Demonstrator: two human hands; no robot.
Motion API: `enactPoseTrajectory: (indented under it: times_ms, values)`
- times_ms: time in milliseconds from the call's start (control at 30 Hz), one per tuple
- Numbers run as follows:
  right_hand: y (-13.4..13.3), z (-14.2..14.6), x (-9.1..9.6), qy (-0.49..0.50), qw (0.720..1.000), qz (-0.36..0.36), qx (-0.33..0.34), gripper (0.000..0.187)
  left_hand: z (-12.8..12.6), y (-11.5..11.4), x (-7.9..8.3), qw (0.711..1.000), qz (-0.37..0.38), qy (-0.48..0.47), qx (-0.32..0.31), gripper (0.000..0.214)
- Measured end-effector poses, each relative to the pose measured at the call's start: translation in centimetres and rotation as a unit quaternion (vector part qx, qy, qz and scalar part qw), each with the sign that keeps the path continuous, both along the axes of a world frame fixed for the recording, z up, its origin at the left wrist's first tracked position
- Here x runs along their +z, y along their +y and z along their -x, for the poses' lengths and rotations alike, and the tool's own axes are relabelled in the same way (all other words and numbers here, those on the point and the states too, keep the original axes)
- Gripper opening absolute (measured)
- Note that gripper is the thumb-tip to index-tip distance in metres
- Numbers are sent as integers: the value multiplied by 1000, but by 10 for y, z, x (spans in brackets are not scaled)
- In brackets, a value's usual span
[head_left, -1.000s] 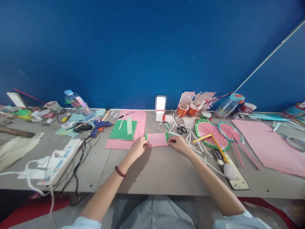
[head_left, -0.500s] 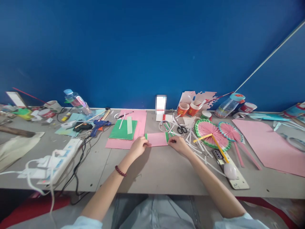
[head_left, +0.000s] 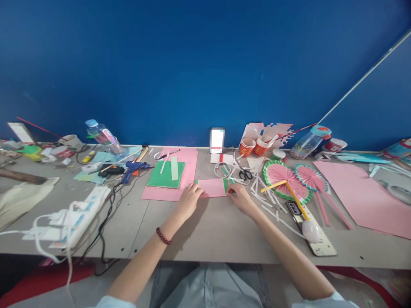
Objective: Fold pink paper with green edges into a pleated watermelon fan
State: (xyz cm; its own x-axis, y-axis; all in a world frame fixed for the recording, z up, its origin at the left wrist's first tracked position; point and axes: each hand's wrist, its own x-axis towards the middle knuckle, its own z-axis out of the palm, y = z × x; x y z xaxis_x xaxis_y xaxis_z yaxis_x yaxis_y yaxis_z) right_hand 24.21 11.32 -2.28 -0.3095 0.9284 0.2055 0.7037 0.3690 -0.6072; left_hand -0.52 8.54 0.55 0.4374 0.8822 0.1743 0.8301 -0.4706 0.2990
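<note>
A small pink paper rectangle (head_left: 212, 188) with green bands at both ends lies between my hands on the grey table. My left hand (head_left: 190, 197), with a dark red bead bracelet on the wrist, has its fingers closed on the left end. The right end is pinched by my right hand (head_left: 239, 196), thumb against curled fingers. My fingers hide the paper's near corners. Just beyond the paper sits a roll of clear tape (head_left: 222, 170), with black-handled scissors (head_left: 245, 174) to its right.
Left of the paper, a green paper stack (head_left: 165, 179) rests on a pink sheet (head_left: 191, 159). A blue glue gun (head_left: 131, 169) and power strip (head_left: 85, 218) lie farther left. White paper strips (head_left: 257, 188), watermelon-patterned paper fans (head_left: 282, 177) and a phone (head_left: 293, 208) are on the right.
My left hand has turned over slightly, its fingers now lying flatter over the paper's left end. The right hand and the paper are almost unmoved.
</note>
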Motion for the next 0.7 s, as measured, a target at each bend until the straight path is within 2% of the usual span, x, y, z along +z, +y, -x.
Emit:
enactPoseTrajectory:
  times_ms: [233,400,600,700]
  values:
    - [-14,7,6,-86,994,-52,-33,10,-18,-15,-15,992,-62,101,-36,27]
    - [-23,15,15,-159,982,-86,-45,18,-22,-24,-18,991,-69,116,-23,37]
    - [-31,23,14,-241,960,-137,28,18,-29,-43,-14,996,-51,78,1,52]
    - [-37,26,12,-267,951,-151,40,17,-33,-51,-12,996,-53,71,21,55]
